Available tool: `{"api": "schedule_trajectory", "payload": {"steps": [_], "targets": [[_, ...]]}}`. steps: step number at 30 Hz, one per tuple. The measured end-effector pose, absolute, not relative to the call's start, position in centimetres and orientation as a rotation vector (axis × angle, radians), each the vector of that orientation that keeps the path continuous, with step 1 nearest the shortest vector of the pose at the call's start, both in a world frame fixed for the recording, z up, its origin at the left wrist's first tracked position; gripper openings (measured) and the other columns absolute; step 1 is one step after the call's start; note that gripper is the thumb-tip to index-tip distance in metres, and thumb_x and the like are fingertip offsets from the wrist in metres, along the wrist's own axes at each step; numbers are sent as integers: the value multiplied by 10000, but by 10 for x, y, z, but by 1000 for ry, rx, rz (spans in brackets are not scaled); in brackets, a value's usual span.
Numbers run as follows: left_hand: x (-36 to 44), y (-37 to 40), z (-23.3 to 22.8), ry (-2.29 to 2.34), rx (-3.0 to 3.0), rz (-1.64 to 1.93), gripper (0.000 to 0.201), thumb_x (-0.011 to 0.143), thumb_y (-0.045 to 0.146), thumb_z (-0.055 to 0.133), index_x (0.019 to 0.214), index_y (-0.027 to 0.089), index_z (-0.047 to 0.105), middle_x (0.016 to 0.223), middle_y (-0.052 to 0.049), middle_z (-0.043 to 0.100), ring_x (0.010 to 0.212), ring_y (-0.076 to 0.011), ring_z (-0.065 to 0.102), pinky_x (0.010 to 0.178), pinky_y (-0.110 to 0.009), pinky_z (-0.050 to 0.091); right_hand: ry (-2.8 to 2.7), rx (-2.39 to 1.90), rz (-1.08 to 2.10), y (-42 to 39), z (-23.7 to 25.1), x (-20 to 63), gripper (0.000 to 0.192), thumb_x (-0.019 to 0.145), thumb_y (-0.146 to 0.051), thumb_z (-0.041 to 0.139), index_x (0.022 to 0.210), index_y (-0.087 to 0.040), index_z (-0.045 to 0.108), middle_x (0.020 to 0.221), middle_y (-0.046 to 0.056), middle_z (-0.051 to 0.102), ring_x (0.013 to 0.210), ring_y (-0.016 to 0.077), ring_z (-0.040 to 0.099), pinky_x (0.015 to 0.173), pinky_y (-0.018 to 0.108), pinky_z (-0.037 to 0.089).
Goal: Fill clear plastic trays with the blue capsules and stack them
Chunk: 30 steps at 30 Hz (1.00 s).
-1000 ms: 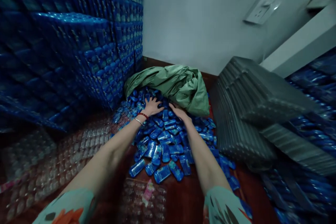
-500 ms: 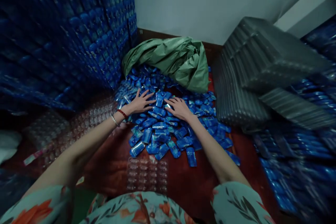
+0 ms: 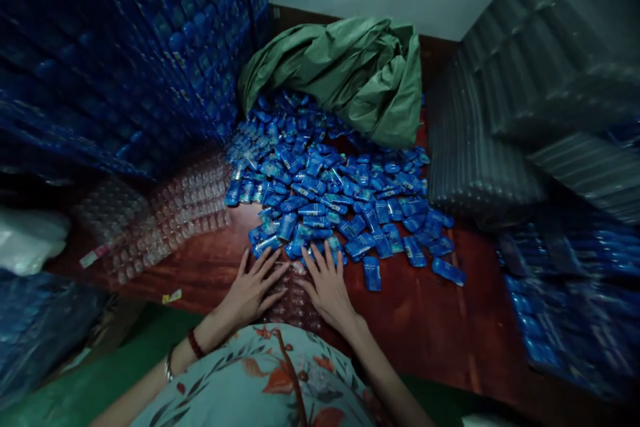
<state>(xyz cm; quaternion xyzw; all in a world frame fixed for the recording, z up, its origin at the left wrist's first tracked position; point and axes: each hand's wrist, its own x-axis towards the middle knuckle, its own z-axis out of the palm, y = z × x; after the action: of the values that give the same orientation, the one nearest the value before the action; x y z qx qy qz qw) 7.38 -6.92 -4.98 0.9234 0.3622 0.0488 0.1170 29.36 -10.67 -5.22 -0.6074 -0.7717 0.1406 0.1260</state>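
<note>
Hands, left point(image 3: 254, 290) and right point(image 3: 327, 287), spread flat before countless blue packets point(image 3: 320, 190).

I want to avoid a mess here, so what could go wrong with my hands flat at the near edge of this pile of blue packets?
1. The left hand and right hand lie spread on a clear blister tray; pressing might dent it.
2. The blue packets lie loose; a sweep could push some off the wooden table at its near edge.
3. The tall blue stack looks tilted and could possibly slide onto the pile.

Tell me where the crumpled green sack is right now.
The crumpled green sack lies at the far end of the red-brown wooden table, against the wall, right behind the heap of small blue packets.
</note>
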Motion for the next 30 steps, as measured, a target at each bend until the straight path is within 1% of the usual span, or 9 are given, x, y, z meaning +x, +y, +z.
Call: {"api": "schedule_trajectory", "payload": {"steps": [2, 5, 10, 12, 17, 19, 22, 26, 30], "targets": [[67, -61, -54, 1164, 2674, 127, 571, 912, 456, 404, 1438, 289, 258, 1478, -87, 331, 1382, -290, 225, 1102, -580, 81, -2272, -1776, 409, -87, -57, 280, 622, 913, -445, 415, 1467, -267, 194, 1484, 72, 322, 1387, 359, 145, 1066, 618, 180], [51, -44, -48, 1269, 2637, 148, 556, 891, 486, 432, 1406, 301, 337, 1442, -90, 391, 1375, -311, 232, 1090, -591, 107, -2307, -1715, 398, -57, -54, 270, 590, 917, -459, 399, 1456, -299, 223, 1447, 72, 386, 1321, 344, 303, 1047, 596, 226], [38, -27, -34, 1342, 2596, 340, 429, 917, 390, 416, 1330, 283, 462, 1328, -104, 507, 1256, -260, 418, 1084, -525, 179, -2134, -1582, 308, -39, -44, 286, 389, 964, -309, 321, 1298, -265, 515, 1179, 70, 626, 1074, 220, 545, 917, 392, 406], [46, -19, -35, 1432, 2563, 456, 388, 930, 343, 392, 1292, 258, 503, 1291, -117, 526, 1213, -242, 453, 1063, -485, 230, -1964, -1667, 202, -35, -42, 301, 379, 960, -282, 325, 1248, -237, 566, 1111, 91, 641, 1032, 215, 554, 884, 374, 416], [73, -1, -44, 1530, 2525, 419, 406, 921, 363, 413, 1312, 277, 475, 1392, -138, 417, 1281, -308, 364, 1037, -560, 211, -2128, -1802, 131, -16, -37, 322, 374, 926, -286, 405, 1278, -294, 530, 1366, 92, 453, 1189, 292, 417, 918, 467, 377], [74, -4, -42, 1551, 2519, 434, 394, 922, 345, 414, 1306, 279, 480, 1416, -136, 388, 1302, -318, 333, 1042, -579, 181, -2175, -1803, 113, -16, -33, 322, 365, 924, -233, 396, 1250, -281, 555, 1377, 105, 434, 1203, 294, 404, 941, 490, 350], [59, -24, -34, 1600, 2454, 562, 344, 935, 304, 397, 1249, 248, 523, 1344, -131, 461, 1218, -268, 424, 1011, -498, 278, -2061, -1800, 157, -36, -25, 315, 317, 928, -235, 402, 1168, -242, 608, 1224, 119, 540, 1105, 263, 477, 887, 433, 391], [27, -67, -30, 1596, 2363, 540, 287, 937, 284, 394, 1149, 234, 581, 1131, -101, 583, 1025, -223, 515, 873, -397, 384, -2005, -1728, 461, -71, -19, 297, 236, 931, -309, 436, 1003, -243, 651, 935, 52, 631, 889, 196, 568, 756, 328, 428], [20, -99, -42, 1503, 2400, 335, 316, 915, 341, 446, 1190, 248, 571, 1157, -105, 565, 1034, -252, 490, 845, -397, 391, -2069, -1783, 465, -74, -22, 275, 279, 915, -316, 461, 1149, -225, 582, 1026, 85, 609, 945, 232, 551, 789, 349, 435]]}}
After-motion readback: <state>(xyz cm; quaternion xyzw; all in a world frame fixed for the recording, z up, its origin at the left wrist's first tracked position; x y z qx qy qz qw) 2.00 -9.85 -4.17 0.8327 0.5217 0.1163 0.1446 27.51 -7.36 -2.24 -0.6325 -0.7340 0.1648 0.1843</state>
